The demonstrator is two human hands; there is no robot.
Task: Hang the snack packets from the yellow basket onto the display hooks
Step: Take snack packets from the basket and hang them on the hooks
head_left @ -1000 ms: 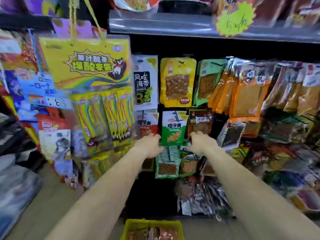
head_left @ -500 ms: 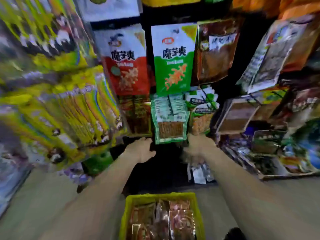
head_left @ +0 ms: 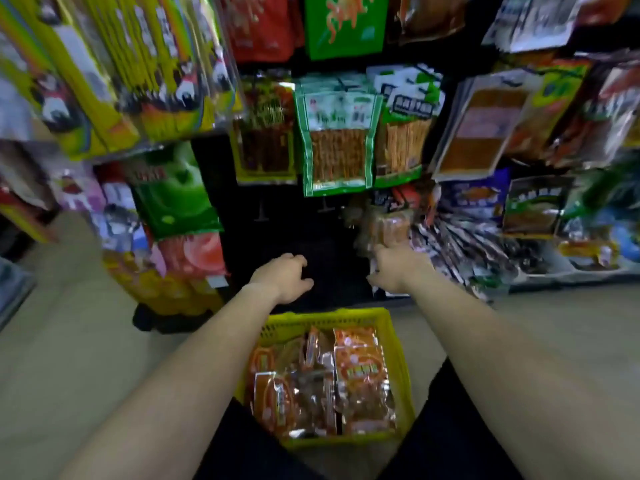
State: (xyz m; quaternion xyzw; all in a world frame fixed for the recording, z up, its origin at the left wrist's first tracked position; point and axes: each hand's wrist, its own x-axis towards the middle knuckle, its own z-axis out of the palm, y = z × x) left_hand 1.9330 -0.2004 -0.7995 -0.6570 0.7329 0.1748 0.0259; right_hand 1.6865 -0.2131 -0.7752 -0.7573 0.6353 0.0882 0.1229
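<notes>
Wall of glossy packets (head_left: 337, 133), yellow lattice basket (head_left: 277, 331), left hand (head_left: 282, 277) loosely curled, right hand (head_left: 398, 268) unclear

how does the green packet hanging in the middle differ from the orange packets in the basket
The green packet hangs upright; the orange packets lie piled in the yellow basket. The green packet has a green border and a white top; the orange packets are orange and red. Both are flat, glossy snack bags.
</notes>
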